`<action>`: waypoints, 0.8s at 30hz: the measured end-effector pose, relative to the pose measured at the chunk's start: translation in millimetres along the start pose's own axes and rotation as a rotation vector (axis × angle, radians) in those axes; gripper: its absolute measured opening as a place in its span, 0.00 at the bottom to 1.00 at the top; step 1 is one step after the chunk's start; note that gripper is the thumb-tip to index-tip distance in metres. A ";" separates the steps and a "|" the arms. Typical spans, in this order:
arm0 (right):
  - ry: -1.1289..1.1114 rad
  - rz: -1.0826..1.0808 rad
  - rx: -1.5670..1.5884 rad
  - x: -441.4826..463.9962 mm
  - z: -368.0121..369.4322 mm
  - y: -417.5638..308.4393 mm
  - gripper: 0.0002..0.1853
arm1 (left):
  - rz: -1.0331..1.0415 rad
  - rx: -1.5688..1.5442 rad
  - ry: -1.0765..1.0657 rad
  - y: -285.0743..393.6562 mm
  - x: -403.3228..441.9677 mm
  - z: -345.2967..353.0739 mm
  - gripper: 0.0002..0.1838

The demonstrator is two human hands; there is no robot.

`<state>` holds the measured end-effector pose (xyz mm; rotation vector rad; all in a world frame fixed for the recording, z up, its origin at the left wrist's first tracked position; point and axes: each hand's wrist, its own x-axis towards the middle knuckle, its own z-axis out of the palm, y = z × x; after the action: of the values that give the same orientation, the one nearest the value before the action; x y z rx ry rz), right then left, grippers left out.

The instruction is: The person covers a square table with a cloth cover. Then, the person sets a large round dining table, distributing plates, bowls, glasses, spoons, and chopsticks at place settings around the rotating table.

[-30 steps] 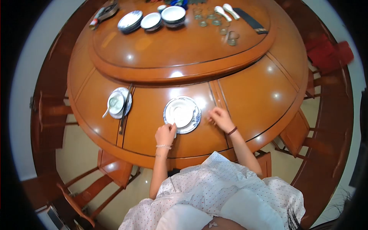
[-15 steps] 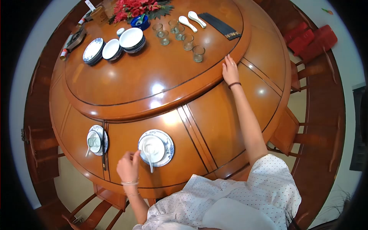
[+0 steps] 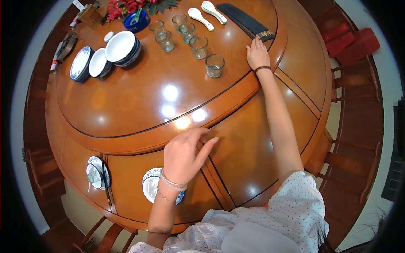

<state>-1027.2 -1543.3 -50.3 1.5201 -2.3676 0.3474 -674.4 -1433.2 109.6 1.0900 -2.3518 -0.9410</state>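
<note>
My right hand (image 3: 257,55) reaches far forward, its fingertips at the near ends of the black chopsticks (image 3: 247,22) on the raised round turntable (image 3: 139,101); whether it grips any is unclear. My left hand (image 3: 185,152) is raised over the table's near part, thumb and fingers apart, holding nothing. It partly hides the bowl (image 3: 151,188) on its blue-patterned plate (image 3: 152,172). Several glass cups (image 3: 214,65) stand left of my right hand, with two white spoons (image 3: 207,16) behind them.
Stacked bowls (image 3: 121,47) and plates (image 3: 80,63) sit on the turntable's left, near a blue ashtray (image 3: 136,22) and red flowers (image 3: 122,8). Another bowl (image 3: 94,176) with chopsticks (image 3: 106,185) lies at the near left. Wooden chairs (image 3: 352,162) surround the table.
My right hand has moved from the turntable's edge forward to the chopsticks. My left hand has left the bowl's side and risen up and to the right. The view has shifted.
</note>
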 end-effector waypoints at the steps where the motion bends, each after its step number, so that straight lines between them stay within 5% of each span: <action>1: -0.008 -0.003 -0.005 -9.6 -4.0 -2.0 0.25 | 0.017 -0.017 -0.016 0.0 1.9 3.2 0.10; 7: 0.078 -0.033 -0.108 -91.6 -49.4 -11.8 0.22 | -0.043 -0.056 -0.080 -6.8 -17.8 11.7 0.10; 10: 0.023 0.096 0.123 -98.4 -79.5 -18.9 0.19 | -0.094 -0.068 -0.140 -11.0 -40.1 13.2 0.10; 12: 0.045 0.374 0.157 -84.5 -95.0 -29.4 0.18 | -0.111 -0.080 -0.142 -8.0 -53.7 12.6 0.10; 14: 0.044 0.345 0.056 -76.5 -82.2 -22.7 0.20 | -0.123 -0.133 -0.171 -9.8 -68.1 15.2 0.11; 17: -0.295 0.367 0.037 -76.7 -77.6 -18.8 0.21 | -0.116 -0.164 -0.182 -8.3 -85.0 17.4 0.12; 24: -0.222 0.400 0.190 -123.3 -92.6 -36.8 0.25 | -0.091 -0.353 -0.289 -7.2 -125.1 39.5 0.12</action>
<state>-933.9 -1421.6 -10.2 1.1996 -2.8912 0.5302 -615.2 -1323.0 69.3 0.9761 -2.2398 -1.5694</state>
